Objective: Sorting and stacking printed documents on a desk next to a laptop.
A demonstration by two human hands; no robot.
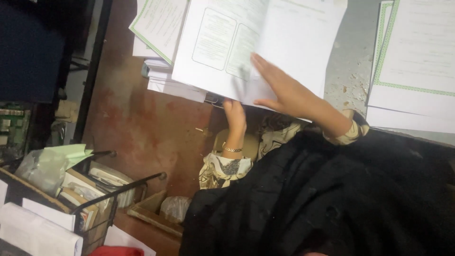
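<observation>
Far left: wire rack (102, 189) holding booklets, a clear bag (38, 168) and a pale green sheet (71, 152) on top. White papers lie below it at the frame's corner. A small tray (149, 211) with another plastic bag sits just right of the rack.

Centre left: reddish-brown table (142, 123), worn and blotchy. At its top edge, a stack (163, 78) of white papers, some with green borders.

Centre: large white sheet (265, 42), printed with two boxed panels, lying over the stack and overhanging toward the person. Left hand (235, 116) comes up from below, bracelet at the wrist; its fingertips go under the sheet's near edge, so whether that grip is pinched on the paper I cannot tell. Right hand (284, 90) lies flat on top of the sheet, fingers straight and together, palm down, pressing rather than clasping; it is blurred.

Judgement: the sheet looks light, thin and floppy; it should bend and slide easily on the papers beneath and crease if pulled hard. Best held at the near overhanging edge, thumb over and fingers under, with the flat hand steadying it.

Right: second pile (412, 66) of green-bordered pages on a grey, chipped surface (350, 71), well apart from both hands. Black cloth fills the lower right.
</observation>
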